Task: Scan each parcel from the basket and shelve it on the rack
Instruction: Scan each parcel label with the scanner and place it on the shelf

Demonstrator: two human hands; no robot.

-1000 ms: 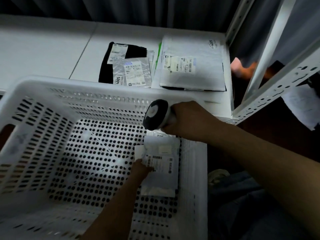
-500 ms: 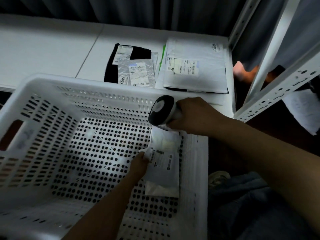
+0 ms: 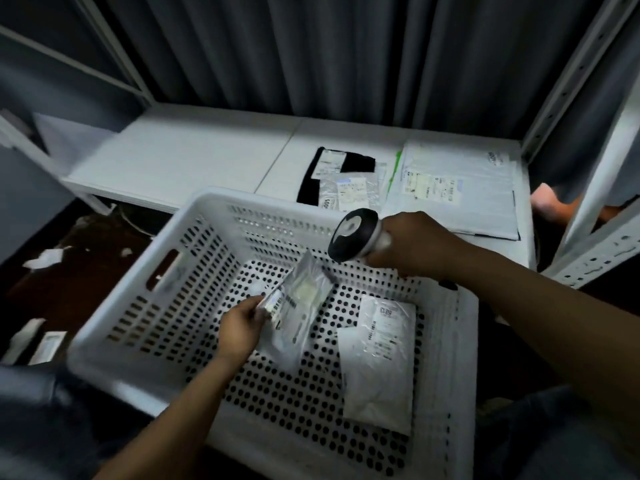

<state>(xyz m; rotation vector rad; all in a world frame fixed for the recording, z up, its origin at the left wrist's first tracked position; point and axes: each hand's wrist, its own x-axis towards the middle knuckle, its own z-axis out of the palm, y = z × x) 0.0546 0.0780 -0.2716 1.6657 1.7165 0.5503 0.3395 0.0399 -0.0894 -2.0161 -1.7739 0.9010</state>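
Observation:
A white perforated basket (image 3: 194, 271) fills the middle of the view. My left hand (image 3: 242, 327) grips a small clear-bagged parcel (image 3: 301, 299) by its left edge and holds it tilted above the basket floor. My right hand (image 3: 412, 244) is closed on a handheld scanner (image 3: 351, 235), whose head hangs just above and right of the lifted parcel. A second white parcel (image 3: 377, 362) with a label lies flat on the basket floor at the right. On the low white shelf (image 3: 180, 157) behind lie a black parcel (image 3: 332, 174) and a large white mailer (image 3: 457, 188).
White slotted rack uprights (image 3: 602, 188) stand at the right, and another rack frame (image 3: 114, 60) rises at the left. Dark curtains hang behind the shelf. Scraps of paper and a small packet (image 3: 45, 344) lie on the dark floor to the left.
My left hand has lifted the small parcel off the basket floor and tilted it up, uncovering a second parcel beneath. The view has pulled back and swung left; the scanner stays over the basket.

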